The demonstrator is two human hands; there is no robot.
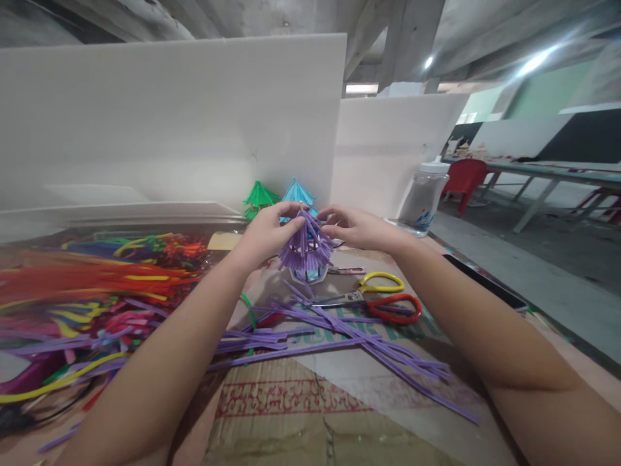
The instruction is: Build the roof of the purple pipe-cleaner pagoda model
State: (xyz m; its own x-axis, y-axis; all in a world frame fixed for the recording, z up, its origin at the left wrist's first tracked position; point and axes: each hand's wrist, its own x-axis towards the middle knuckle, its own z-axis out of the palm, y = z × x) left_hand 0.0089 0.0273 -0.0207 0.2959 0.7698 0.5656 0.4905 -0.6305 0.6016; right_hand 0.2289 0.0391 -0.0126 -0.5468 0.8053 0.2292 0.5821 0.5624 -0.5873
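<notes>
A small purple pagoda-like model made of pipe cleaners (pixel 306 249), with a tiered roof, stands upright in front of me on a pale base. The fingers and thumb of my left hand (pixel 270 232) are closed on the upper left of its roof. On the other side, my right hand (pixel 356 226) has its bent fingertips at the roof's right edge, seemingly gripping it; the exact contact is small and hard to make out. Loose purple pipe cleaners (pixel 359 333) lie crossed below. Among them rest scissors (pixel 388 305) with one yellow and one red handle.
Behind the hands stand a green model (pixel 261 197) and a blue model (pixel 297 191), against a white board (pixel 169 123). Multicoloured pipe cleaners (pixel 111 278) are heaped at left. To the right are a clear bottle (pixel 423 197) and a dark phone (pixel 485 283). Cardboard (pixel 272 414) covers the tabletop.
</notes>
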